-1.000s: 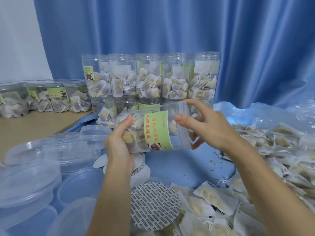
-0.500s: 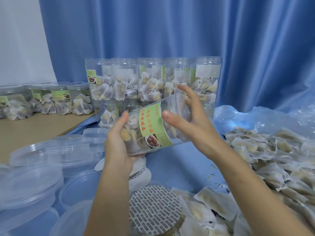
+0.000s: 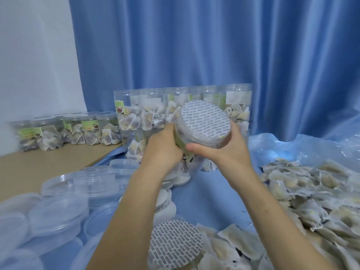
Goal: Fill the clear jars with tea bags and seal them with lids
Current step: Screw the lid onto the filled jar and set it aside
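— Where's the clear plastic jar with the green label (image 3: 181, 142)?

— Mid-scene, tilted; your left hand (image 3: 162, 151) wraps its body; your right hand (image 3: 226, 151) grips its neck under the grey-patterned round seal (image 3: 204, 121).

— Next?

— Probably a clear plastic lid (image 3: 64, 184) from the near-left pile.

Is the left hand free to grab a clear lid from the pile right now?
Probably not yet: the left hand grips the jar along with the right hand. The clear lids lie unobstructed below it.
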Motion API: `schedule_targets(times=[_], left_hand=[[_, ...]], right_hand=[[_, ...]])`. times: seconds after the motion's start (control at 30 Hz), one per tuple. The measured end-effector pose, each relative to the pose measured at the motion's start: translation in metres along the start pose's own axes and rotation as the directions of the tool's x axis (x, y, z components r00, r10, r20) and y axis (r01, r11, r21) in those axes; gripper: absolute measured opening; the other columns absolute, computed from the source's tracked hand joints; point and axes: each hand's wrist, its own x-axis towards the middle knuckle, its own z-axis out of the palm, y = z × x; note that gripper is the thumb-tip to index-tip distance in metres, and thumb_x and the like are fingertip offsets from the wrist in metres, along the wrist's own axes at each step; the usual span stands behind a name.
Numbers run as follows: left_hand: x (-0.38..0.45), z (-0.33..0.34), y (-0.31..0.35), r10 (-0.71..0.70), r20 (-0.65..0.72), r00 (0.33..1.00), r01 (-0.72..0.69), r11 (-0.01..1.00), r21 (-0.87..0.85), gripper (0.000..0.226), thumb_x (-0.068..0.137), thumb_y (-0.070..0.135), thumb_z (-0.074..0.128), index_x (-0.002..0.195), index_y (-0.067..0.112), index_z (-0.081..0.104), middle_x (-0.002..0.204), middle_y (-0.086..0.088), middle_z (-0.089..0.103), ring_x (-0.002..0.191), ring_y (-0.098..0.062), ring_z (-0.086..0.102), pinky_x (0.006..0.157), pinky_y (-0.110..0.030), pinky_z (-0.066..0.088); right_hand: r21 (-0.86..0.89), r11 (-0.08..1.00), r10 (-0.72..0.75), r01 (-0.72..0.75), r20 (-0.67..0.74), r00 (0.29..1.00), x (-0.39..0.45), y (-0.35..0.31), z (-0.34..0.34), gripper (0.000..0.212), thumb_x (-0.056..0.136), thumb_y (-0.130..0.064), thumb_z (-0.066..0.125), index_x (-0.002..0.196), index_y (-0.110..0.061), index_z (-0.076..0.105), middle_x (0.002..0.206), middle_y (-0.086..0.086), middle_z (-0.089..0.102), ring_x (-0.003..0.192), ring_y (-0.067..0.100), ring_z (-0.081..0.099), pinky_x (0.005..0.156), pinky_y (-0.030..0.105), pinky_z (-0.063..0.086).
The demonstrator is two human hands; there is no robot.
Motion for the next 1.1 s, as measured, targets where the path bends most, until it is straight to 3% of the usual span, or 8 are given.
schedule_targets(times=[0.1, 0.2, 0.33, 0.47, 0.6, 0.8, 0.93, 1.1], left_hand=[[0.005, -0.038, 0.011, 0.034, 0.347, 0.937, -0.089, 0.986, 0.143, 0.074, 0.064, 0.021, 0.08, 0.127, 0.018, 0.042, 0.106, 0.004, 0.062, 0.095, -0.015, 0.057, 0.076, -0.027, 0.048], [-0.007, -0.068, 0.004, 0.197, 0.253, 0.947, -0.235, 0.963, 0.129, 0.086, 0.054, 0.044, 0.084, 0.129, 0.034, 0.042, 0.096, 0.029, 0.055, 0.091, 0.001, 0.053, 0.067, -0.001, 0.038], [-0.028, -0.106, -0.024, 0.302, 0.159, 0.94, -0.329, 0.925, 0.19, 0.097, 0.044, 0.072, 0.068, 0.131, 0.042, 0.034, 0.101, 0.032, 0.053, 0.093, 0.004, 0.056, 0.072, -0.004, 0.04], [-0.046, -0.144, -0.062, 0.241, 0.059, 0.969, -0.247, 0.952, 0.179, 0.094, 0.039, 0.079, 0.067, 0.123, 0.055, 0.032, 0.101, 0.041, 0.053, 0.093, 0.015, 0.054, 0.075, -0.008, 0.042], [-0.053, -0.18, -0.107, 0.126, -0.074, 0.989, -0.124, 0.992, 0.037, 0.094, 0.037, 0.073, 0.074, 0.122, 0.052, 0.039, 0.109, 0.029, 0.062, 0.1, 0.005, 0.06, 0.086, -0.024, 0.051], [-0.057, -0.235, -0.185, -0.093, -0.255, 0.962, 0.012, 0.953, -0.302, 0.075, 0.045, 0.026, 0.092, 0.106, 0.039, 0.051, 0.104, 0.023, 0.062, 0.094, 0.006, 0.06, 0.077, -0.016, 0.051], [-0.061, -0.269, -0.239, -0.211, -0.28, 0.936, 0.089, 0.915, -0.394, 0.074, 0.052, 0.014, 0.089, 0.116, 0.026, 0.055, 0.11, 0.012, 0.064, 0.095, 0.005, 0.058, 0.073, -0.015, 0.047], [-0.072, -0.289, -0.294, -0.312, -0.224, 0.924, 0.189, 0.877, -0.443, 0.074, 0.058, 0.009, 0.086, 0.124, 0.016, 0.052, 0.116, 0.004, 0.064, 0.105, -0.009, 0.059, 0.083, -0.022, 0.049]], right_hand=[[0.007, 1.0, -0.022, 0.022, -0.054, 0.998, -0.01, -0.007, 0.022, 0.102, 0.035, -0.037, 0.089, 0.128, -0.027, 0.048, 0.117, -0.017, 0.062, 0.109, -0.002, 0.057, 0.099, 0.031, 0.046], [0.074, 0.994, -0.07, 0.075, -0.071, 0.995, -0.024, -0.016, 0.042, 0.103, 0.038, -0.048, 0.087, 0.13, -0.029, 0.045, 0.119, -0.02, 0.06, 0.111, -0.004, 0.056, 0.097, 0.027, 0.047], [0.217, 0.967, -0.147, 0.13, 0.066, 0.987, -0.043, -0.025, 0.069, 0.087, 0.053, -0.042, 0.085, 0.13, -0.033, 0.044, 0.121, -0.023, 0.059, 0.113, -0.005, 0.055, 0.087, 0.013, 0.048], [0.264, 0.962, -0.137, 0.076, 0.222, 0.965, -0.047, -0.033, 0.11, 0.088, 0.051, -0.04, 0.085, 0.129, -0.032, 0.045, 0.123, -0.022, 0.058, 0.119, -0.002, 0.052, 0.097, 0.026, 0.049], [0.243, 0.969, -0.127, 0.048, 0.322, 0.938, -0.038, -0.049, 0.167, 0.086, 0.045, -0.046, 0.088, 0.122, -0.035, 0.051, 0.114, -0.025, 0.063, 0.11, -0.008, 0.056, 0.087, 0.016, 0.05], [0.143, 0.985, -0.156, 0.101, 0.457, 0.875, -0.025, -0.066, 0.276, 0.077, 0.052, -0.04, 0.087, 0.121, -0.035, 0.053, 0.118, -0.019, 0.062, 0.111, -0.003, 0.056, 0.092, 0.022, 0.048], [0.1, 0.991, -0.129, 0.088, 0.56, 0.818, -0.027, -0.067, 0.344, 0.065, 0.052, -0.044, 0.087, 0.105, -0.051, 0.05, 0.106, -0.034, 0.059, 0.105, -0.013, 0.052, 0.079, 0.006, 0.042], [0.065, 0.998, -0.054, 0.017, 0.623, 0.78, -0.04, -0.048, 0.406, 0.075, 0.053, -0.044, 0.087, 0.118, -0.038, 0.053, 0.116, -0.023, 0.06, 0.109, -0.006, 0.053, 0.085, 0.015, 0.045]])
